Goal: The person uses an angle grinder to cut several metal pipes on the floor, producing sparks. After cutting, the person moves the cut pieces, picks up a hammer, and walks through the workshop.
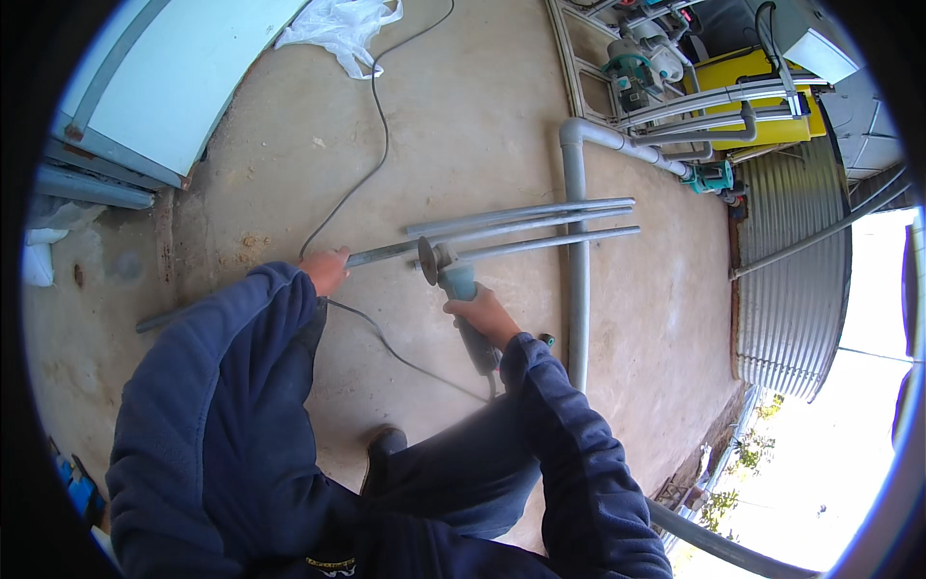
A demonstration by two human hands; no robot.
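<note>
My left hand is closed around a long grey metal pipe, whose far part slants to the right. In my right hand is a teal and dark angle grinder, gripped by its body. The grinder's thin cutting disc stands upright close to the held pipe; whether it touches the metal I cannot tell. Two more metal pipes lie beside the held one, a farther pipe and a nearer pipe. The right ends of the pipes rest across a thick grey plastic pipe on the floor.
A dark power cord snakes over the concrete floor. A white plastic bag lies at the far left, near a pale blue cabinet. Pumps on a metal frame and a corrugated metal tank stand at right. My shoe is near the grinder.
</note>
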